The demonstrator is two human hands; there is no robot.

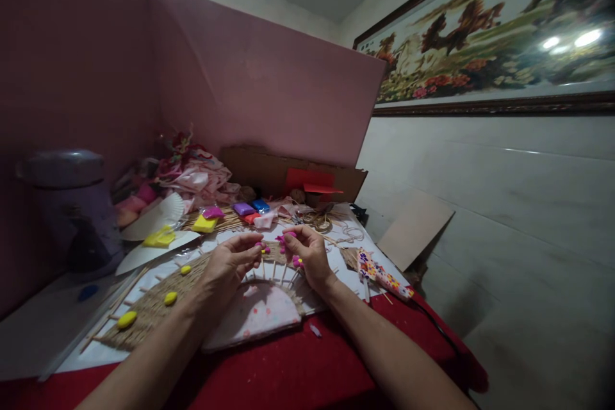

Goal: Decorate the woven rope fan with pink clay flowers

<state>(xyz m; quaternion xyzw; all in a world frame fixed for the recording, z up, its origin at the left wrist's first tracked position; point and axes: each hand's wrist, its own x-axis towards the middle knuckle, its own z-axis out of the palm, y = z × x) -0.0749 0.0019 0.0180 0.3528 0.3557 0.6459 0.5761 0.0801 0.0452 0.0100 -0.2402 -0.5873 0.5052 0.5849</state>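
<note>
Above a fan-shaped piece of woven twine and sticks (189, 285), both my hands are raised close together. My right hand (310, 259) pinches a lump of magenta modelling clay (287, 240) between thumb and fingers. The thumb and fingertips of my left hand (233, 266) are drawn together; whether they hold a bit of clay is hidden. Yellow clay pieces (170, 298) sit along the left of the woven band, and a magenta flower with a yellow centre (298, 261) shows beside my right hand. The fan's lower part is a pale spotted half-round (262, 311).
Clay packets, yellow (205, 224), purple (243, 209) and blue (261, 205), lie behind the fan. A lidded purple container (77, 218) stands left. Flower-patterned material (384, 275) lies right, near the red cloth's edge (423, 320). Cardboard (254, 166) leans at the back.
</note>
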